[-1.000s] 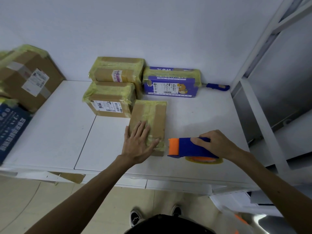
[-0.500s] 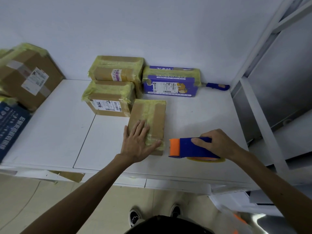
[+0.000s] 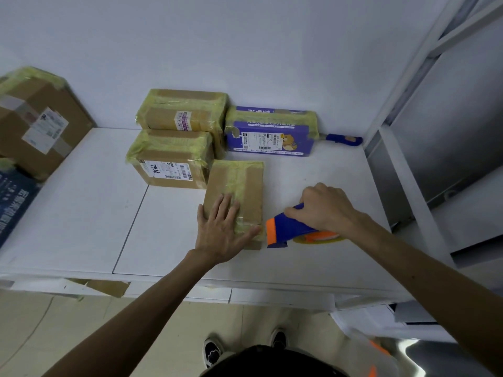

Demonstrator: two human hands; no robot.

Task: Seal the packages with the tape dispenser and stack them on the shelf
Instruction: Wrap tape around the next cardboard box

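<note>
Left hand [image 3: 223, 229] presses flat package [image 3: 236, 197]; right hand [image 3: 324, 209] grips tape dispenser [image 3: 288, 228].

On white table [image 3: 81, 213]: flat package [image 3: 246, 180], labelled box [image 3: 171, 165], taller box [image 3: 185, 112] behind, purple box [image 3: 269, 138], tape dispenser [image 3: 288, 229].

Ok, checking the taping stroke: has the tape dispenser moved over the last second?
Yes. The tape dispenser has shifted a little left, toward the flat brown package, which has stayed put, and its handle end has tipped up.

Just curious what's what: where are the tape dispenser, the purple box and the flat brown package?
tape dispenser [image 3: 288, 227], head view, on its blue body.
purple box [image 3: 296, 131], head view, on its front face.
flat brown package [image 3: 239, 180], head view, on its taped top.
</note>
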